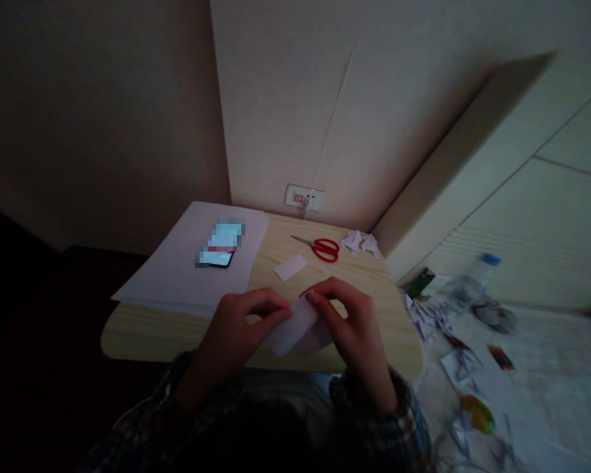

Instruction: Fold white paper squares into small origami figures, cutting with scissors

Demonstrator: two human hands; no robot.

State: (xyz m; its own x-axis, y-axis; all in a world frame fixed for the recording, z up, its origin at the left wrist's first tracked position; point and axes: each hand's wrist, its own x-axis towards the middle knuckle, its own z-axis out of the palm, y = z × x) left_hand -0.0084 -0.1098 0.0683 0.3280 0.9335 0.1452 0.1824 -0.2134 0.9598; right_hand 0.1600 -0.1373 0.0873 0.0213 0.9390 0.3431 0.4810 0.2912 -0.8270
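Note:
A small sheet of white paper (295,327), bent over on itself, is held above the near edge of the table. My left hand (249,320) pinches its left side between thumb and fingertips. At its upper right edge, my right hand (347,315) grips it the same way. Just beyond my hands lies a small white paper rectangle (291,267). Farther back, scissors (322,249) with red handles rest with their tip toward the left. Folded white paper pieces (359,242) sit at the table's back right corner.
Large white sheets (177,263) cover the left of the wooden table (142,334), with a lit phone (221,244) on top. A wall socket (304,197) holds a plug behind. Right of the table are a clear bottle (477,279), folded papers (426,315) and wrappers (501,358).

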